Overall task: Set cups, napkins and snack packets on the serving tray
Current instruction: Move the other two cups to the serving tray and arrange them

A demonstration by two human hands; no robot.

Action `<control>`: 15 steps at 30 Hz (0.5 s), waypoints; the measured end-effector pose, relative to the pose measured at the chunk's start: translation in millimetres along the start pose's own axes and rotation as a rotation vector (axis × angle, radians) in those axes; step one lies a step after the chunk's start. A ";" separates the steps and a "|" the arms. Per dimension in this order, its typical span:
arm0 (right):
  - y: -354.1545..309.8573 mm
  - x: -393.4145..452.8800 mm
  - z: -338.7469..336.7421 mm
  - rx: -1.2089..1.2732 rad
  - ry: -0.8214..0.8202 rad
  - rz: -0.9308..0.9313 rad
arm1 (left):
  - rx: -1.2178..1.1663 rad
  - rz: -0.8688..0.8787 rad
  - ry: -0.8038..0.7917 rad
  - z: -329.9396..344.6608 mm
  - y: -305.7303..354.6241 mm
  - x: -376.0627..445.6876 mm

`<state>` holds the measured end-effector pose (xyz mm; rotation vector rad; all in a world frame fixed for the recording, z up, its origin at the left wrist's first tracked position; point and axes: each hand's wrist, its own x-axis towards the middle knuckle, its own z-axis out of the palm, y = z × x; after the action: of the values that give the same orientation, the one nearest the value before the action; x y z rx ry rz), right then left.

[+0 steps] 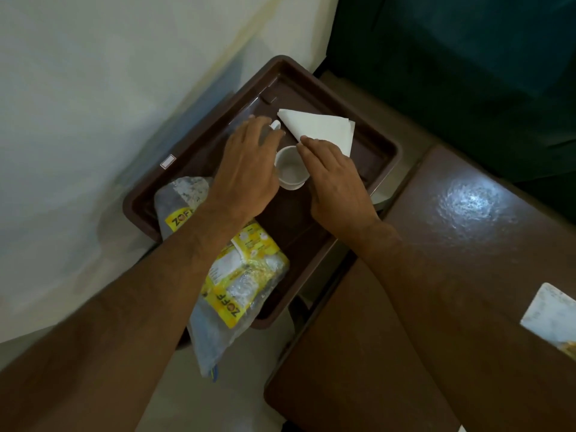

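Note:
A brown serving tray [378, 137] holds a white cup [290, 170] at its middle. A folded white napkin [321, 127] lies just beyond the cup. My right hand [335, 185] pinches the napkin's near edge. My left hand [249, 169] reaches over the tray with its fingers curled round a second white cup [275, 125], mostly hidden under the hand. Two clear snack packets with yellow labels lie at the tray's near left: one packet [182, 201] inside the tray, the other packet [240, 291] overhanging its near rim.
A white wall [93, 88] runs along the tray's left side. A dark brown glossy table [452, 244] lies to the right, with a white card [551, 316] at its right edge. A dark green seat [467, 57] stands behind.

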<state>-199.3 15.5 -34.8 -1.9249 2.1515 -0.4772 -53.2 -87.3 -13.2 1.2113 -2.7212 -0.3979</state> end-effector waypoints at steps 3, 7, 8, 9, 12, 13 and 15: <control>2.2 -1.7 1.5 -0.009 0.075 0.009 | -0.011 -0.015 -0.003 -3.8 -1.8 -1.9; 2.4 -6.2 3.6 0.017 0.176 0.092 | -0.035 -0.093 0.001 -7.9 -0.5 -6.4; 1.3 -7.9 4.1 0.020 0.202 0.118 | -0.052 -0.115 -0.003 -7.8 -0.3 -8.1; -0.1 -10.0 4.2 0.023 0.226 0.142 | -0.080 -0.142 -0.005 -7.6 0.4 -10.0; -5.1 -15.5 1.9 0.081 0.268 0.220 | -0.183 -0.234 0.004 -7.0 3.9 -17.7; -6.5 -17.1 0.5 0.110 0.278 0.248 | -0.205 -0.260 0.013 -6.7 5.1 -20.2; -9.7 -21.0 -0.8 0.146 0.296 0.298 | -0.233 -0.299 0.018 -5.3 6.3 -25.3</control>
<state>-188.1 35.5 -31.5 -1.5010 2.4499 -0.8768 -39.6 -65.4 -6.8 1.5426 -2.3960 -0.7114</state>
